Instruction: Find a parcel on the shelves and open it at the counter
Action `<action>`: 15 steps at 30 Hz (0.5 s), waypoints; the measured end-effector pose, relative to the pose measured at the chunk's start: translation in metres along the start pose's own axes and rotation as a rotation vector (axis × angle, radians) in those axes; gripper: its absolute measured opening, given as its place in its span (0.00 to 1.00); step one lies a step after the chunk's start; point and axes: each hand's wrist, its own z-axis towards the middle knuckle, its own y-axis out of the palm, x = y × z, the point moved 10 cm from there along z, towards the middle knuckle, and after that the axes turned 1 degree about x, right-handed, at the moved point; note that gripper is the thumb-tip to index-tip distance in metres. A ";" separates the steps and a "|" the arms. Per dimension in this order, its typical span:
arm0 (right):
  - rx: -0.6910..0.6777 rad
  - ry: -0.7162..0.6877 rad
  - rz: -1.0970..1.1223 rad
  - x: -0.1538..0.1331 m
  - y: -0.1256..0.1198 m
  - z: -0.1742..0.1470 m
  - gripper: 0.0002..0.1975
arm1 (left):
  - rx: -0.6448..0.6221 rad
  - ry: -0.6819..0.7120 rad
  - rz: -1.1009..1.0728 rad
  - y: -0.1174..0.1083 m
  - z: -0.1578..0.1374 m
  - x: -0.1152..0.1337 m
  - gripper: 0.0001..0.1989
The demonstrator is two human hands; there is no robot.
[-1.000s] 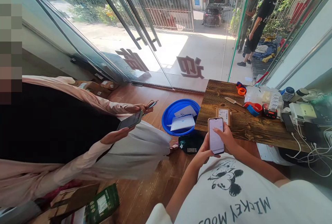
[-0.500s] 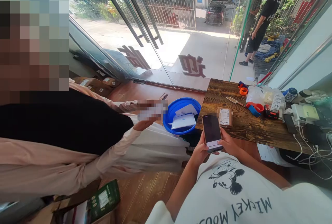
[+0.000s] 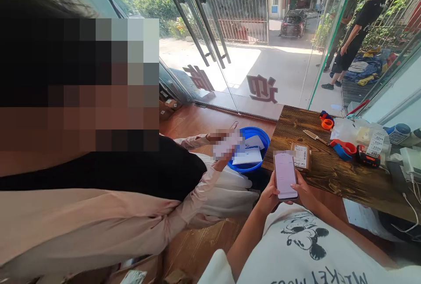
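A smartphone (image 3: 285,175) with a pale, lit screen stands tilted in front of my body, gripped from both sides. My left hand (image 3: 269,195) is closed round its left lower edge. On the other side, my right hand (image 3: 303,191) is closed on the phone, its thumb over the lower right of the screen. Just behind the phone, a small brown box (image 3: 301,156) with a white label lies on the wooden table (image 3: 315,178). To my left, another person's hands (image 3: 225,159) hold a blurred, light-coloured flat thing.
A blue bin (image 3: 251,169) with white packets (image 3: 247,155) stands left of the table. Farther right lie a knife (image 3: 314,136), an orange tape roll (image 3: 327,124), a red-and-blue tape dispenser (image 3: 344,149) and a label printer (image 3: 368,156). Glass doors (image 3: 237,55) stand ahead.
The phone's screen has gone from dark to pale and lit, and my right thumb is now over it. My view has turned left, so the other person fills more of it.
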 end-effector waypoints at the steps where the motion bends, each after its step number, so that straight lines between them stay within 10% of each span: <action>1: 0.009 0.012 0.006 0.004 -0.003 0.000 0.32 | 0.005 0.000 -0.001 0.000 0.001 -0.002 0.51; 15: -0.239 0.053 -0.088 -0.007 0.000 0.042 0.25 | 0.125 0.174 -0.018 0.002 0.010 0.008 0.50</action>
